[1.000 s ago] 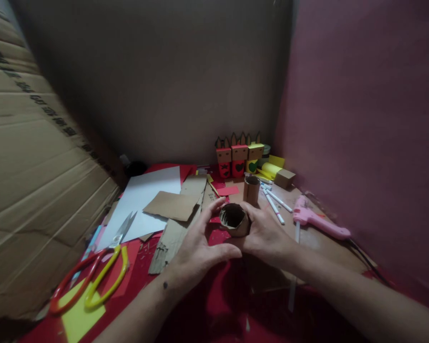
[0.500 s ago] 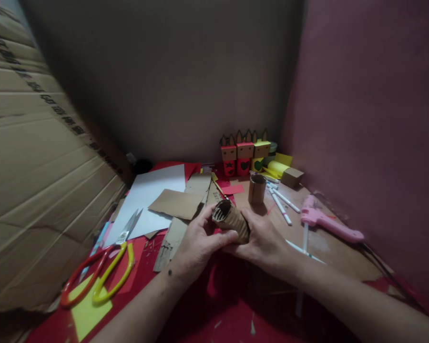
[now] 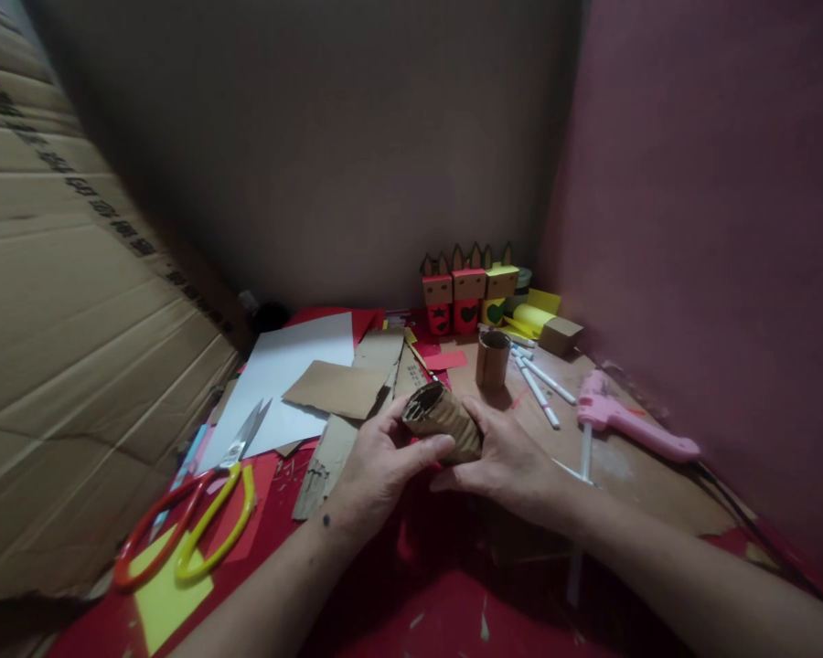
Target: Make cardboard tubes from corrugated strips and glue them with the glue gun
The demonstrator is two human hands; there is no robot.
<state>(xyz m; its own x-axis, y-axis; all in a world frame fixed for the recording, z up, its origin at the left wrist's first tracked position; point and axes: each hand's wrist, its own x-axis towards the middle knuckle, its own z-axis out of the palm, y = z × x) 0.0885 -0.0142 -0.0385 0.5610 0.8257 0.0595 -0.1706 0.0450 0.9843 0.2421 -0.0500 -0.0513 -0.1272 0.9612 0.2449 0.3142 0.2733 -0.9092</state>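
A rolled tube of corrugated cardboard (image 3: 449, 423) lies tilted between my two hands, its open end towards the upper left. My left hand (image 3: 388, 461) is closed round the open end, with the thumb along the near side. At the other end, my right hand (image 3: 504, 461) grips the tube with fingers and thumb. Just beyond my hands a second cardboard tube (image 3: 493, 362) stands upright on a brown board. Flat cardboard pieces (image 3: 336, 388) lie beyond my left hand.
Scissors (image 3: 237, 457) with red and yellow handles lie left, partly over white paper (image 3: 274, 366). A pink glue gun (image 3: 635, 425) with a cord is at right, near several markers (image 3: 540, 393). Decorated red and yellow figures (image 3: 467, 297) stand at the back. A large cardboard sheet (image 3: 75, 347) rises at left.
The tube has tilted a little more to the left between my hands, both still holding it. My right thumb and fingers have shifted slightly on it. The camera view has moved slightly.
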